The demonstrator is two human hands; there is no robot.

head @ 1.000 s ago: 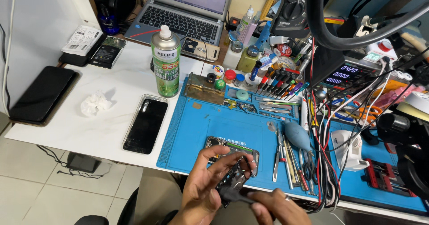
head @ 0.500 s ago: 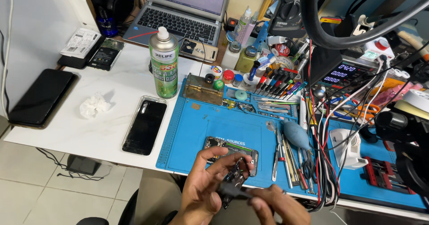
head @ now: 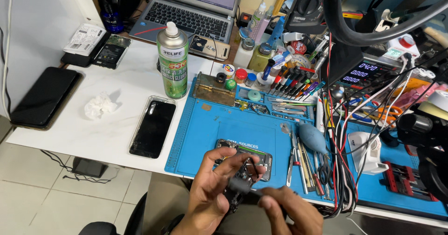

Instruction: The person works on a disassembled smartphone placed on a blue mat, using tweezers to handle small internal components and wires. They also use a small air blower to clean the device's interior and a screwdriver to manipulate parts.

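My left hand (head: 212,188) is raised over the front edge of the blue work mat (head: 205,123), its fingers pinching a small dark circuit part (head: 242,173). My right hand (head: 289,211) is just right of it and grips a dark slim tool (head: 242,187) whose tip meets that part. Directly behind the hands an opened phone (head: 245,152) lies flat on the mat, partly hidden by my fingers.
A green spray can (head: 172,62) stands at the mat's far left corner. A black phone in a clear case (head: 153,127), crumpled tissue (head: 99,105), a dark tablet (head: 44,97) lie on the white table. Tweezers, screwdrivers, a blue blower (head: 311,139) and tangled wires crowd the right; laptop (head: 196,6) behind.
Both hands stay together over the mat's front edge with only slight finger shifts on the small part. The view has tilted a little.
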